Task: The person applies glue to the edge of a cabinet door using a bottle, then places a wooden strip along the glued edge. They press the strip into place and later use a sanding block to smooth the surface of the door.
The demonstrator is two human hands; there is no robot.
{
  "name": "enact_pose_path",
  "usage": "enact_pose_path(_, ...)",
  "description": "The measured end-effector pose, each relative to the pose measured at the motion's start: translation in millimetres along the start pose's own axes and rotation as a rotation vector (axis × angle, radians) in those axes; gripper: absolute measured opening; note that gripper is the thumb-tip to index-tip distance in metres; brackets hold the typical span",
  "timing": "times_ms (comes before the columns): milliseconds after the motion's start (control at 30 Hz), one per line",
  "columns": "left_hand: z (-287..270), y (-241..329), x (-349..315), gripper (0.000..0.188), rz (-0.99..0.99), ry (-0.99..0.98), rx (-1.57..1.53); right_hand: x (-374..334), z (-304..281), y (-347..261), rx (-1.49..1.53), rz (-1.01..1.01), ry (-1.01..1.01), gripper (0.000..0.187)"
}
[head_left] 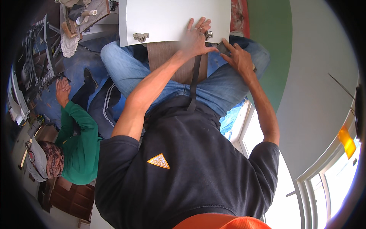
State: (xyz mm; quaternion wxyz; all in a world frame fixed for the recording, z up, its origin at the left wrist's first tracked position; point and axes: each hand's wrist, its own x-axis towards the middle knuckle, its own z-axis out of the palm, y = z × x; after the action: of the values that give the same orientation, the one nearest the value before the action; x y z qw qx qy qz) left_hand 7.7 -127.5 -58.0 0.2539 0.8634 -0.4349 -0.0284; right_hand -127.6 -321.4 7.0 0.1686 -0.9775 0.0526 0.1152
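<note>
A white panel [160, 21], probably a cabinet door, lies in front of me across a brown board [164, 57] between my knees. Two metal hinges are mounted along its near edge, a left hinge [141, 37] and a right hinge [208, 35]. Flat on the panel beside the right hinge rests my left hand [194, 41], fingers spread and thumb stretched to the right; part of it is blurred. At the near right corner, my right hand [239, 59] grips a small dark grey object [224, 49], mostly covered by the fingers, so its kind is unclear.
To my left sits another person in a green sleeve [82, 126], hands clasped. Beyond them is a cluttered rack [42, 72]. A wooden surface with loose items [85, 17] stands at the far left. A green and grey wall [316, 76] and a window [335, 183] are on the right.
</note>
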Motion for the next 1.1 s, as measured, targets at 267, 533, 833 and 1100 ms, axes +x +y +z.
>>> enact_pose_path(267, 1, 1, 1, 0.072, -0.002, 0.041, 0.033, 3, -1, 0, -0.032, 0.01, 0.012, 0.064)
enact_pose_path(533, -10, 2, -1, 0.082, 0.017, -0.047, 0.042, -5, -1, -3, -0.042, 0.012, -0.033, 0.065)
enact_pose_path(833, -10, 1, 0, 0.079, 0.025, -0.042, 0.073, -1, -4, -5, -0.026, -0.043, -0.018, 0.065)
enact_pose_path(1100, -6, 1, 0, 0.067, -0.005, -0.051, 0.047, 3, -5, -3, -0.016, -0.017, -0.012, 0.064)
